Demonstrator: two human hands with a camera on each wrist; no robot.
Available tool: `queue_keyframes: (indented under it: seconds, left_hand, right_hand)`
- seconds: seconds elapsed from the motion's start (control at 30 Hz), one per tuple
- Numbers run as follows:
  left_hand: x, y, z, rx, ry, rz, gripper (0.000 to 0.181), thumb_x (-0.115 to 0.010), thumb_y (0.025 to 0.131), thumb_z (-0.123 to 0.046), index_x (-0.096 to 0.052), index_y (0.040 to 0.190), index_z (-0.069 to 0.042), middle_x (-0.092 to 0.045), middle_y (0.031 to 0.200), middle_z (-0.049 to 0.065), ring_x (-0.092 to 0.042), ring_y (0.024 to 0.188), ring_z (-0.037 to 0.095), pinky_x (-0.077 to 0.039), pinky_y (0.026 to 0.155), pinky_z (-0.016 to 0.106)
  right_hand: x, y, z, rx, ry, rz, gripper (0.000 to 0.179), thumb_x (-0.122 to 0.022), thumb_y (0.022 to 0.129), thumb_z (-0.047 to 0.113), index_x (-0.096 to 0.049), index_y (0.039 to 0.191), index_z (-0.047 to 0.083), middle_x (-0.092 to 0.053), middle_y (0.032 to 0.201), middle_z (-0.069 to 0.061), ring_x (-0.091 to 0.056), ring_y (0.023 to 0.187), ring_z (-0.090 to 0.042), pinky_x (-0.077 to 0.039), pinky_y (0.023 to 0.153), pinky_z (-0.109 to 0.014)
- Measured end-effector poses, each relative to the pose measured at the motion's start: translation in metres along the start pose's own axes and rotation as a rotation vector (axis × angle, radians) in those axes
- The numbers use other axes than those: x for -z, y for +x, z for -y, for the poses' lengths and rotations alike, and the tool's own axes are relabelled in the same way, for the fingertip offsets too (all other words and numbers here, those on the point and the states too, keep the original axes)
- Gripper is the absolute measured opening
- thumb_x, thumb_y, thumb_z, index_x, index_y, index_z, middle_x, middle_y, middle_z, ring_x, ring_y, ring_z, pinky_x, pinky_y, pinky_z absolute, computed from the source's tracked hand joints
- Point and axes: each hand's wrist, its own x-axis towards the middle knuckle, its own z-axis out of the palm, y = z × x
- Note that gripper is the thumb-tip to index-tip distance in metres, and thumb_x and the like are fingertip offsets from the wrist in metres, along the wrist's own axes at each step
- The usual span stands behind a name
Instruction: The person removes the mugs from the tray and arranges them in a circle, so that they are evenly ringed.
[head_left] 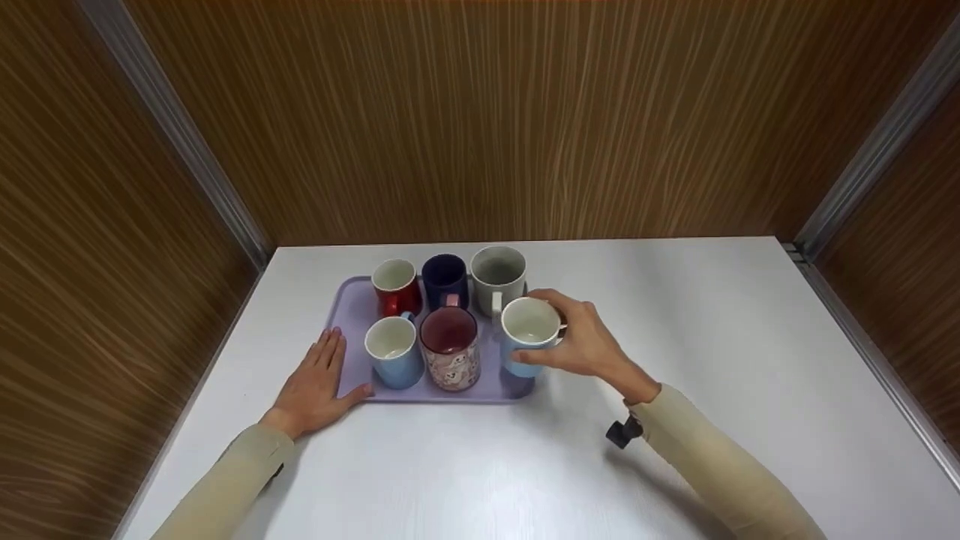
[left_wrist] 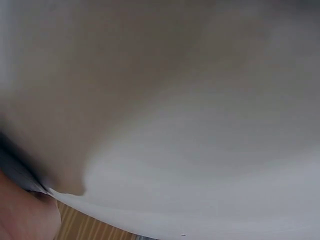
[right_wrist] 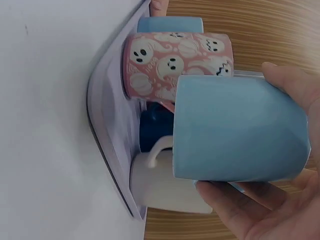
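My right hand (head_left: pixel 574 341) grips a light blue mug (right_wrist: pixel 240 130) with a white inside, thumb on one side and fingers on the other. This mug is at the front right corner of a lilac tray (head_left: pixel 349 300); in the right wrist view its base seems apart from the tray. My left hand (head_left: pixel 315 386) rests with straight fingers along the tray's left edge, thumb at the front corner. On the tray are another light blue mug (head_left: pixel 399 364), a pink ghost-patterned mug (right_wrist: pixel 170 65), a red mug (head_left: pixel 397 296), a dark blue mug (head_left: pixel 445 281) and a white mug (head_left: pixel 495 274).
The tray lies on a white table (head_left: pixel 675 360). Wood-grain panels stand behind the table (head_left: pixel 480 120) and at both sides. In the left wrist view, a blurred pale surface fills most of the picture, with skin at the lower left.
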Motion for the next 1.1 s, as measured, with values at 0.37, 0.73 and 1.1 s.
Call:
queue_keyframes:
  seconds: [0.37, 0.73, 1.1]
  left_hand:
    - [0.001, 0.003, 0.000, 0.011, -0.001, 0.019, 0.108, -0.057, 0.099, -0.069, -0.022, 0.165, 0.009, -0.017, 0.176, 0.026, -0.012, 0.165, 0.044, -0.018, 0.134, 0.055]
    - [0.003, -0.002, 0.000, 0.013, 0.002, 0.035, 0.107, -0.055, 0.100, -0.069, -0.022, 0.165, 0.009, -0.018, 0.175, 0.027, -0.013, 0.165, 0.045, -0.018, 0.134, 0.056]
    - [0.004, -0.004, 0.003, 0.016, 0.008, 0.040, 0.107, -0.056, 0.100, -0.068, -0.022, 0.165, 0.010, -0.017, 0.176, 0.027, -0.012, 0.165, 0.044, -0.018, 0.134, 0.055]
  right_hand:
    - [0.039, 0.005, -0.011, -0.068, -0.070, -0.044, 0.083, -0.102, 0.070, 0.034, -0.064, 0.141, 0.013, -0.076, 0.123, -0.009, -0.075, 0.107, -0.028, -0.062, 0.087, -0.048]
    - [0.066, 0.006, -0.041, -0.170, -0.124, -0.086, 0.085, -0.100, 0.073, 0.036, -0.060, 0.144, 0.012, -0.071, 0.136, -0.015, -0.070, 0.120, -0.037, -0.058, 0.101, -0.061]
    - [0.088, 0.004, -0.072, -0.199, -0.157, -0.150, 0.084, -0.099, 0.074, 0.034, -0.060, 0.143, 0.005, -0.071, 0.132, -0.021, -0.072, 0.114, -0.040, -0.058, 0.095, -0.058]
